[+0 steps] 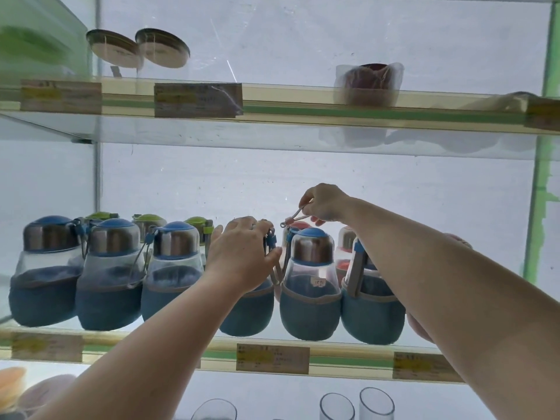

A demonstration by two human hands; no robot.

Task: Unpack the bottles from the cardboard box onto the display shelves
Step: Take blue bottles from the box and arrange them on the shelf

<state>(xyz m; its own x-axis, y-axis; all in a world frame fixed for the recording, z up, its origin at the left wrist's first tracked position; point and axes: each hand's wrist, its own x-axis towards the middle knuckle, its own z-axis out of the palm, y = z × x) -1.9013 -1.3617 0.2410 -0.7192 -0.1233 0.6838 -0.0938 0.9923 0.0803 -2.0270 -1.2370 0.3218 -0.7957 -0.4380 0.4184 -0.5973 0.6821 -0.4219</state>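
Observation:
Several round bottles with blue sleeves and steel-and-blue caps stand in a front row on the middle glass shelf [169,331]. My left hand [242,253] grips the cap of one blue bottle [247,310], hiding its top. My right hand [324,204] is higher and further back, pinching the carry strap [292,219] of a red-capped bottle [298,227] in the back row. Between my arms stands another blue bottle [309,286] with a price sticker. Green-capped bottles [148,222] stand behind on the left. The cardboard box is out of view.
The upper shelf [303,112] holds two round tins [138,48] and a wrapped dark red item [368,83]. Price labels [272,357] line the shelf edges. Clear glass tumblers [357,404] stand on the lowest shelf. A green frame post [542,192] bounds the right side.

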